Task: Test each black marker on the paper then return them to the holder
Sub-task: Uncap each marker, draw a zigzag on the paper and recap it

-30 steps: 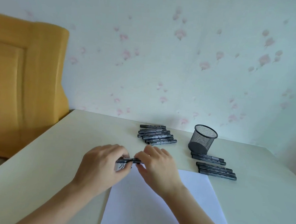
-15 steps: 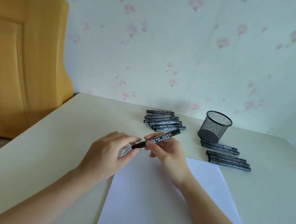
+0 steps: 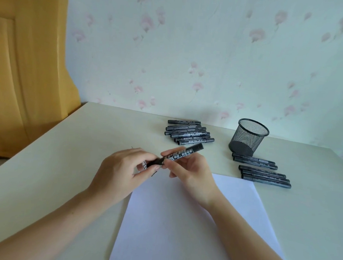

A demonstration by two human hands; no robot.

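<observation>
Both my hands hold one black marker (image 3: 182,152) above the top left corner of the white paper (image 3: 190,227). My right hand (image 3: 188,171) grips the barrel, whose far end points up and right. My left hand (image 3: 124,171) pinches the cap end of the same marker. Black scribbles show on the paper just under my left fingers. A pile of several black markers (image 3: 188,134) lies at the back of the table. The black mesh holder (image 3: 247,137) stands upright to the right. Several more markers (image 3: 262,170) lie in front of it.
The cream table (image 3: 64,163) meets a flowered wall at the back. A yellow wooden board (image 3: 24,64) stands beyond the table's left edge.
The marker has tilted from lying level between my hands to pointing up and right. My head has come closer and the view has shifted down.
</observation>
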